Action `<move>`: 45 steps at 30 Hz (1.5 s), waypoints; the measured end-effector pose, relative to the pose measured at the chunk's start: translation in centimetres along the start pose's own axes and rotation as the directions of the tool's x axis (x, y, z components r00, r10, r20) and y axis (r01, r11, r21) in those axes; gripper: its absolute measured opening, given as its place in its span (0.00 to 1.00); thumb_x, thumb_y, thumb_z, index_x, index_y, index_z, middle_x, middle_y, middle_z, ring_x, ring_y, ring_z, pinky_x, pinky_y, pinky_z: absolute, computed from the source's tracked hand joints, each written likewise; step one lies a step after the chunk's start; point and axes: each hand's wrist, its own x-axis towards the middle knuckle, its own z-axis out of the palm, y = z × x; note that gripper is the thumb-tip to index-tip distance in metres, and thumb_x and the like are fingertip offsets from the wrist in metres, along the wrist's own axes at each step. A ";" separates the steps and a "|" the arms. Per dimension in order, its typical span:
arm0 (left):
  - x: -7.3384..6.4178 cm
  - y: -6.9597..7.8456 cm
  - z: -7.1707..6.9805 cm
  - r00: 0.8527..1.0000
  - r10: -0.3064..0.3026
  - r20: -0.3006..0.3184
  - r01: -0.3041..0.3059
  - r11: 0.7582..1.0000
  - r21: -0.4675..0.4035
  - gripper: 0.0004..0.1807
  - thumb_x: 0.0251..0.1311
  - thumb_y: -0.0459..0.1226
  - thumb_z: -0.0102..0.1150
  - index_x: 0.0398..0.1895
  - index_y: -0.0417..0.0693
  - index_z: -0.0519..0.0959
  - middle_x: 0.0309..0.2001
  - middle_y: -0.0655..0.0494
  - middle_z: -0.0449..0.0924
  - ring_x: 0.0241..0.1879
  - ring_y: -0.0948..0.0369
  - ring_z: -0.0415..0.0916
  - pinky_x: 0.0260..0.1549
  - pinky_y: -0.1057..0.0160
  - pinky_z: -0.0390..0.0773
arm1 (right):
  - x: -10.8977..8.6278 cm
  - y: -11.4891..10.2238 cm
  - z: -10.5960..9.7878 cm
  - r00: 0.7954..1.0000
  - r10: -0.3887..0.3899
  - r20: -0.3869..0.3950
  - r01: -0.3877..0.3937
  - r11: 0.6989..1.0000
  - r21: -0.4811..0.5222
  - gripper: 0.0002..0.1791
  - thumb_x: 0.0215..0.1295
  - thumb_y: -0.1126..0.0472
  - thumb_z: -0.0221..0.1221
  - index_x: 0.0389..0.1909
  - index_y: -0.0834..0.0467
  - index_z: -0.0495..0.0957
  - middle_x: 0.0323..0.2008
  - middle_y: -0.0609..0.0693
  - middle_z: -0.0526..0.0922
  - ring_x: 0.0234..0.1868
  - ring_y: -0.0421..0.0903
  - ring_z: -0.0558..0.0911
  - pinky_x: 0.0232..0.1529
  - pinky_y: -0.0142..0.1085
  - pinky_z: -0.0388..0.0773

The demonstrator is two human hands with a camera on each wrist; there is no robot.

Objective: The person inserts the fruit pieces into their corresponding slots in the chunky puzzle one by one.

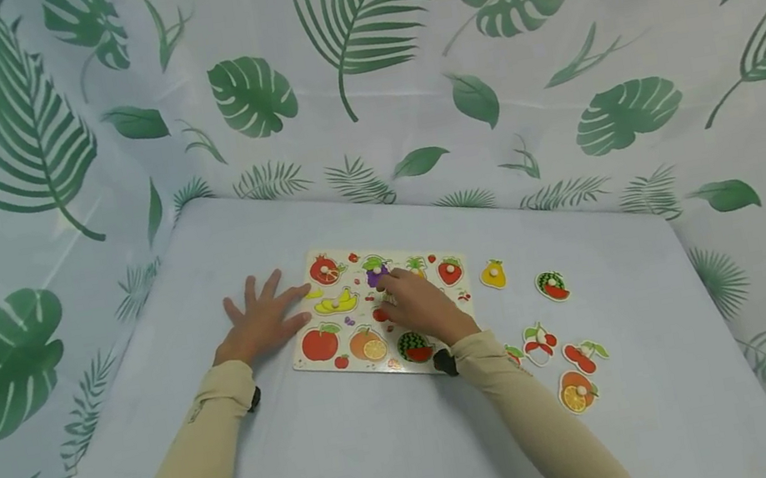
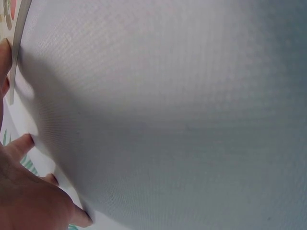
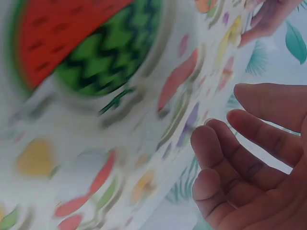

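— So, where's the fruit board (image 1: 397,257)?

— Flat on the white table (image 1: 389,458), roughly mid-table, between both hands.

— Left hand (image 1: 263,324)?

— Palm down, fingers spread wide. Thumb and index at the board's left edge, the others splayed on the table. No piece in it.

— Right hand (image 1: 419,300)?

— Over the board, by the grapes (image 1: 372,278). Fingers loosely bent, thumb standing off the index. I see nothing gripped. Fingertip contact with the grapes: can't tell from here.

— What else shows on the board?

— Pomegranate (image 1: 324,270) top left, bananas (image 1: 336,302) below it, then apple (image 1: 320,344) and orange (image 1: 368,345) along the near edge. Watermelon (image 1: 415,347) at the near right, strawberry (image 1: 450,272) far right. Pineapple (image 1: 415,265) partly behind the right hand.

— Loose pieces?

— All right of the board. Yellow pear (image 1: 493,275) just beside it, small watermelon piece (image 1: 552,286) further out. Nearer me: cherry piece (image 1: 581,359), with a loose orange piece (image 1: 578,391) just below it. Red-and-green piece (image 1: 539,343) left of the cherries. One more sits mostly hidden by the right sleeve (image 1: 534,416); can't identify it.
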 end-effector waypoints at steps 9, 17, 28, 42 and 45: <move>-0.1 -0.1 0.1 1.000 -0.005 -0.007 0.005 1.000 -0.010 0.35 0.77 0.54 0.59 0.83 0.60 0.66 0.87 0.39 0.39 0.81 0.27 0.23 0.66 0.16 0.26 | -3.2 2.6 -1.0 0.997 0.043 -0.059 -0.042 0.999 0.023 0.16 0.73 0.65 0.68 0.58 0.66 0.83 0.50 0.58 0.85 0.50 0.54 0.84 0.55 0.48 0.84; 0.2 -0.2 0.2 1.000 -0.004 0.002 0.004 1.000 -0.008 0.35 0.77 0.55 0.58 0.83 0.61 0.66 0.87 0.39 0.38 0.81 0.27 0.22 0.66 0.16 0.25 | -7.1 5.1 -2.0 0.984 0.135 -0.114 -0.132 0.991 0.036 0.15 0.72 0.66 0.68 0.56 0.67 0.83 0.51 0.60 0.84 0.46 0.55 0.84 0.52 0.50 0.85; 0.3 -0.4 0.5 1.000 -0.012 0.006 0.012 1.000 -0.003 0.35 0.78 0.56 0.57 0.84 0.61 0.65 0.87 0.39 0.37 0.81 0.27 0.22 0.66 0.16 0.25 | -12.4 8.3 -3.4 0.949 0.288 -0.130 -0.290 0.957 0.009 0.17 0.70 0.67 0.69 0.57 0.67 0.83 0.50 0.61 0.84 0.48 0.58 0.84 0.51 0.52 0.86; 0.1 -0.3 0.1 1.000 -0.011 0.019 0.012 1.000 -0.027 0.36 0.78 0.54 0.57 0.84 0.60 0.64 0.87 0.39 0.36 0.81 0.28 0.20 0.66 0.17 0.22 | -18.5 12.4 -6.7 0.925 0.345 -0.159 -0.355 0.934 -0.037 0.16 0.69 0.70 0.68 0.54 0.72 0.81 0.48 0.67 0.83 0.47 0.64 0.84 0.47 0.58 0.86; 0.2 -0.3 0.2 1.000 -0.010 0.018 0.010 1.000 -0.027 0.35 0.78 0.55 0.57 0.84 0.61 0.64 0.87 0.39 0.36 0.81 0.28 0.20 0.66 0.17 0.22 | -19.6 12.9 -6.8 0.920 0.358 -0.156 -0.368 0.929 -0.037 0.16 0.67 0.70 0.69 0.53 0.72 0.81 0.45 0.67 0.83 0.45 0.64 0.85 0.45 0.58 0.86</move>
